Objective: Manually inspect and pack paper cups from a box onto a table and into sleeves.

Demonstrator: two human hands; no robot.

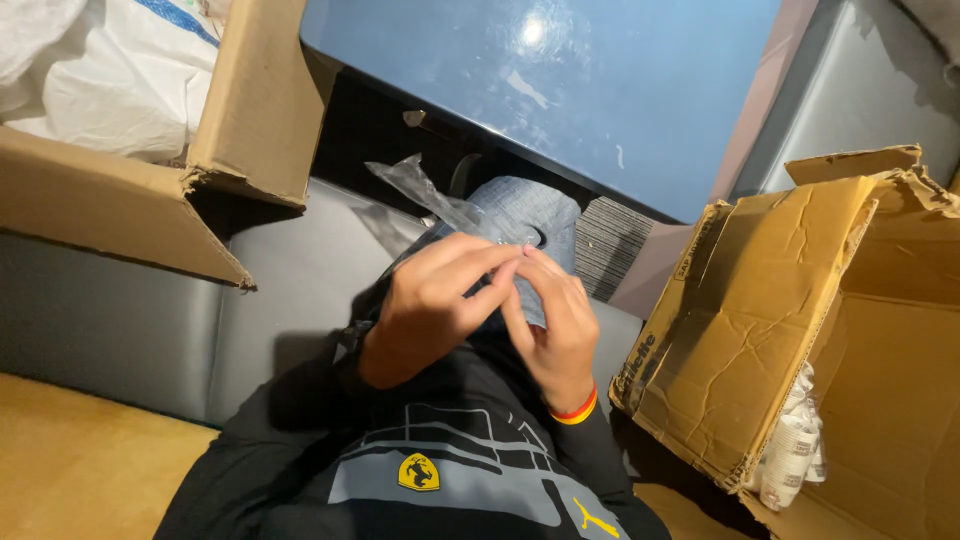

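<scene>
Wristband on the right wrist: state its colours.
The wristband is orange-red with a yellow edge, seen in the head view.

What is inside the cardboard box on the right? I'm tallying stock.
In the cardboard box, only a stack of white cups in clear wrap shows at the opening; its flaps hide everything deeper.

clear crinkly plastic bag [420, 185] – creased matt cardboard box [790, 300] – glossy smooth blue tabletop [560, 90].

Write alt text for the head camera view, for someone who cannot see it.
Seen from above, a seated person's left hand and right hand meet at the fingertips on a clear plastic bag over their lap. Open cardboard boxes stand on either side, the right box holding stacked paper cups, with a blue table ahead.
</scene>
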